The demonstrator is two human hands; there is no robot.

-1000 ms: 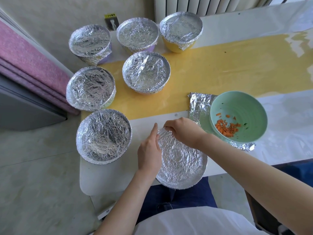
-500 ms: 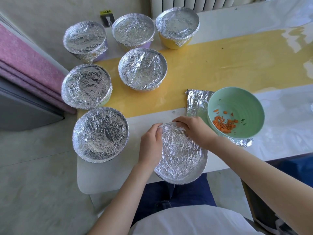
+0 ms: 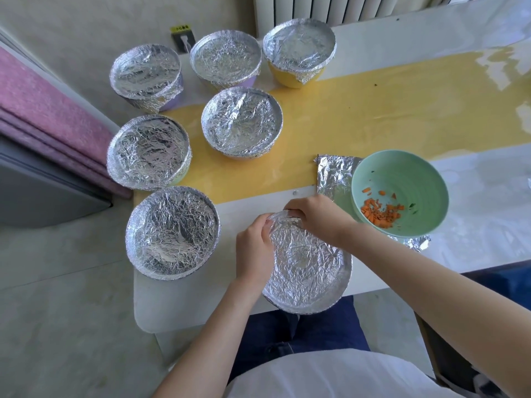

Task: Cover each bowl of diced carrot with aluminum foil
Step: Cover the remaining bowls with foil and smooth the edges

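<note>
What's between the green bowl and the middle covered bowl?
A foil sheet, partly under the green bowl, then bare yellow tabletop, per the head view.

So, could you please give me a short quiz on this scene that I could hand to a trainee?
1. True or false: the green bowl is covered with foil.
2. What lies under it? A a foil sheet, B a towel, C a plate.
3. How many bowls wear foil, counting the nearest bowl that the left hand and right hand hold?
Key: 1 false; 2 A; 3 seven.
</note>
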